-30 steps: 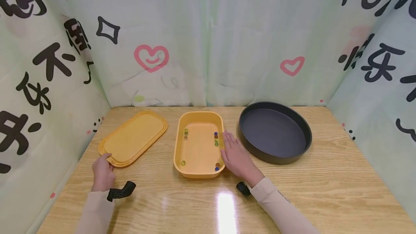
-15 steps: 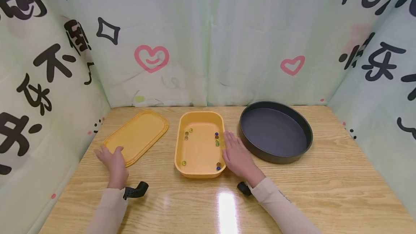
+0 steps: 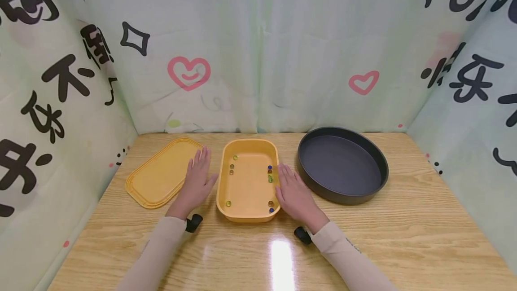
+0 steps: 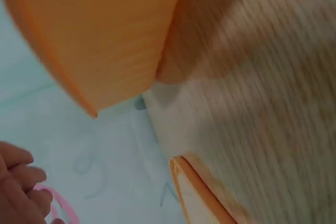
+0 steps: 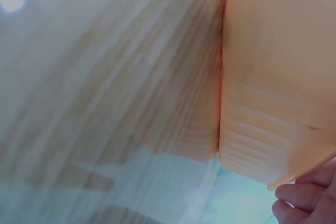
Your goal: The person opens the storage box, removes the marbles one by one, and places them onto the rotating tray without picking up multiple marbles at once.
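A yellow-orange rectangular box [image 3: 249,183] stands on the table with several small glass marbles [image 3: 270,173] along its left and right sides. My right hand [image 3: 298,199] rests flat against its right side, fingers straight; in the right wrist view the fingertips [image 5: 302,195] lie at the rim. My left hand [image 3: 194,187] is beside the box's left side, fingers straight, over the right edge of a yellow-orange lid [image 3: 159,176]. Its thumb is near the box rim. In the left wrist view a gap shows between the left fingers [image 4: 23,182] and the box wall [image 4: 100,35].
A large round dark pan [image 3: 343,165] stands to the right of the box. The wooden table [image 3: 238,259] ends at a printed curtain [image 3: 258,48] behind and on both sides.
My left hand has let go of the lid's near-left corner and moved right to the box's left side. One marble has shifted at the box's upper left. My right hand stays in place.
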